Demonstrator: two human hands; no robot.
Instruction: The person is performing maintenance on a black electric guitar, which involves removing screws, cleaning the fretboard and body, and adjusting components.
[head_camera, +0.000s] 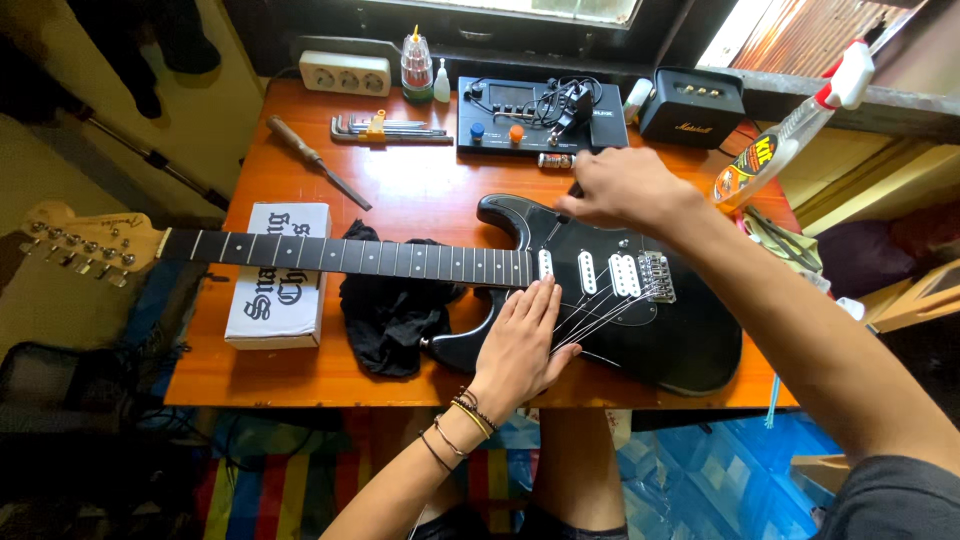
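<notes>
- A clear screwdriver-bit holder (415, 65) stands at the back of the wooden table (420, 190), packed with upright bits; a small white bottle (442, 82) stands just beside it.
- A spray bottle (790, 130) with a red-and-white trigger leans at the table's right edge; I cannot tell how full it is.
- A white cardboard box (276, 275) lies closed under the guitar neck (350, 256), so what it holds is hidden.
- The black electric guitar (680, 340) lies flat on its back across the table, body to the right, with its headstock (85, 242) hanging past the left edge.
- Its body is glossy black with white pickups (588, 272) and a chrome bridge (656, 277); the fretboard is dark with pale dot markers.
- The strings (600, 320) are slack, splaying loose from the bridge towards the front edge.
- A black cloth (390, 315) is bunched under the neck where it meets the body.
- The left hand (520, 345) lies open and flat, palm down, on the body's lower horn, fingers near the neck pickup.
- The right hand (620, 188) is curled at the body's far edge, fingertips pinched on something small and dark; I cannot tell what.
- Behind sit a black effects unit (540, 118) with tangled cables, a small black amplifier (692, 106), a set of hex keys (390, 128), a wooden-handled chisel (315, 160) and a white power strip (345, 72).
</notes>
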